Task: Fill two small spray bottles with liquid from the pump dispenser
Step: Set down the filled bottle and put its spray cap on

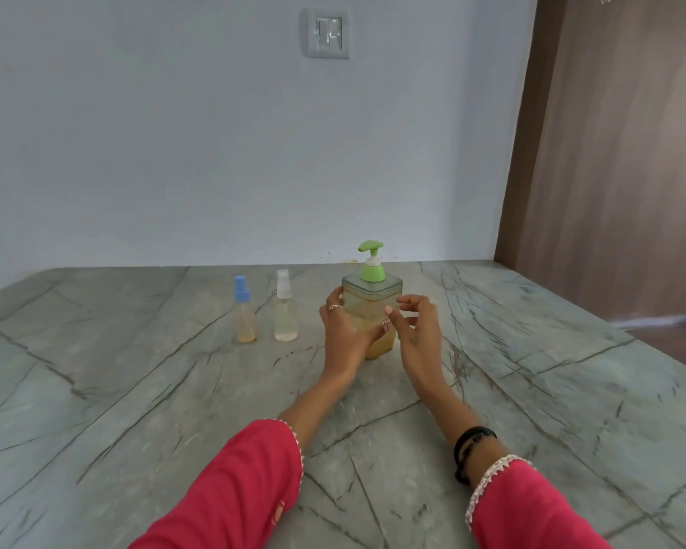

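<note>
A square clear pump dispenser (373,299) with a green pump head stands on the stone counter, roughly half full of yellowish liquid. My left hand (343,330) wraps around its left side. My right hand (418,322) hovers just to its right with fingers spread, thumb close to the bottle's front; whether it touches is unclear. To the left stand two small spray bottles, both upright and capped: one with a blue top (244,317) holding a little amber liquid at the bottom, and one with a white top (285,311) holding some clear liquid.
The grey veined stone counter (135,390) stretches wide on both sides and toward me. A pale wall with a switch plate (327,33) stands behind it. A brown wooden panel (610,152) rises at the right.
</note>
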A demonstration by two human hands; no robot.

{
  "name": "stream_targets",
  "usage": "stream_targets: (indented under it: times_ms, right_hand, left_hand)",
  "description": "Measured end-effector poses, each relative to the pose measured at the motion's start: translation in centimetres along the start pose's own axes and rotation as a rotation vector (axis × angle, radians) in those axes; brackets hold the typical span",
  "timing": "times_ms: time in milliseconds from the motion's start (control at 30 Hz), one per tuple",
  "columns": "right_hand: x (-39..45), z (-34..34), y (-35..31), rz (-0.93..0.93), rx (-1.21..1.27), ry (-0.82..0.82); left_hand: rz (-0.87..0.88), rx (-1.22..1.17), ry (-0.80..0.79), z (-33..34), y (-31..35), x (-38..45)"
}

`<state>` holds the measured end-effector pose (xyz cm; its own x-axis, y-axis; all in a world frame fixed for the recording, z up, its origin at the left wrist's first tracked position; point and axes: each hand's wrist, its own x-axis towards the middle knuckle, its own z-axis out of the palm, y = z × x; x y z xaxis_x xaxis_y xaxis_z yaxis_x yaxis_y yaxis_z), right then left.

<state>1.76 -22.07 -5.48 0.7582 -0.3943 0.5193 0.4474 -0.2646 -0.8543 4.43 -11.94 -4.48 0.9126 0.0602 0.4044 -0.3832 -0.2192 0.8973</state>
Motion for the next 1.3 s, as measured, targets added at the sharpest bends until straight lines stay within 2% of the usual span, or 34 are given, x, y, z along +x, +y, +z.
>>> stream_targets:
  times_ms: [167,433,633,867,1000,1167,1300]
  right_hand:
    - [-0.2,-0.1,0.5,-0.016,-0.128,-0.089]
    - [0.0,-0.7,1.5,-0.029,-0.142,-0.07]
    - [0.2,-0.9,2.1,-0.075,-0.131,0.008]
    - [0.1,-0.7,2.2,-0.14,-0.237,-0.01]
    - [0.3,-0.9,2.3,-0.074,-0.235,-0.02]
    - [0.5,-0.7,2.4,0.011,-0.206,-0.165]
    - [0.6,-0.8,2.4,-0.001,-0.197,-0.143]
  left_hand:
    - [0.066,-0.035,-0.013,-0.2,-1.1,0.1]
    - [0.076,-0.022,-0.025,-0.1,-1.8,0.0]
    - [0.034,0.001,-0.005,-0.1,-1.9,0.1]
    - [-0.072,-0.069,0.075,-0.6,-2.4,0.3]
    - [-0.055,-0.053,0.074,-0.5,-2.2,0.1]
    - [-0.044,-0.045,0.067,-0.5,-2.1,0.0]
    - [-0.036,-0.017,0.042,-0.4,-2.0,-0.1]
